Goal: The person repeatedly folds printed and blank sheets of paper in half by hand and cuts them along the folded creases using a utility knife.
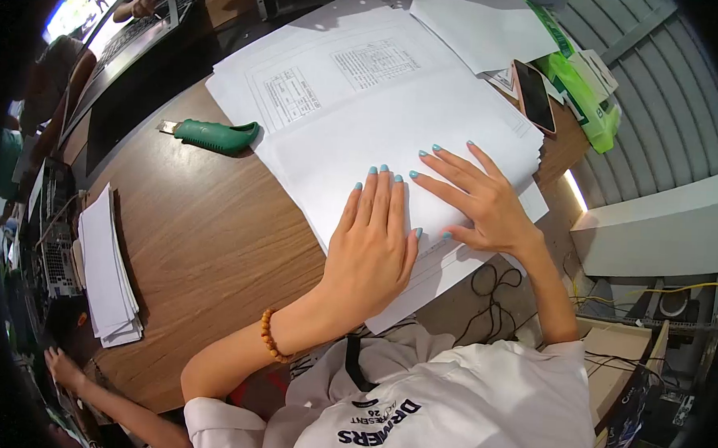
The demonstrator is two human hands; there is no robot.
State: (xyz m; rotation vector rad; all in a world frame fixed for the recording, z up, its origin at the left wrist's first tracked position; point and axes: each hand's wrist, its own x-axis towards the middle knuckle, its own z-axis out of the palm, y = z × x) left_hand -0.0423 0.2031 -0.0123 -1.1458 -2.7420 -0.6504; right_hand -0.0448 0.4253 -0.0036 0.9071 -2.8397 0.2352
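Note:
Both hands lie on a stack of large white paper sheets (330, 147) on the wooden table. My left hand (372, 244) is flat on the top sheet, fingers stretched out and close together. To its right, my right hand (484, 201) rests on the same sheet with its fingers spread. The top sheet looks folded over, its near edge under the hands; printed tables show on the part farther away. Left of the stack lies a green utility knife (215, 136), its blade end pointing left and its handle end at the paper's edge.
A narrow pile of white paper (107, 269) lies on the table's left side (206, 241). A phone (533, 97) and a green package (581, 101) are at the right edge. Other people's arms (118, 410) show at left. Black cables (496, 302) hang below the table at right.

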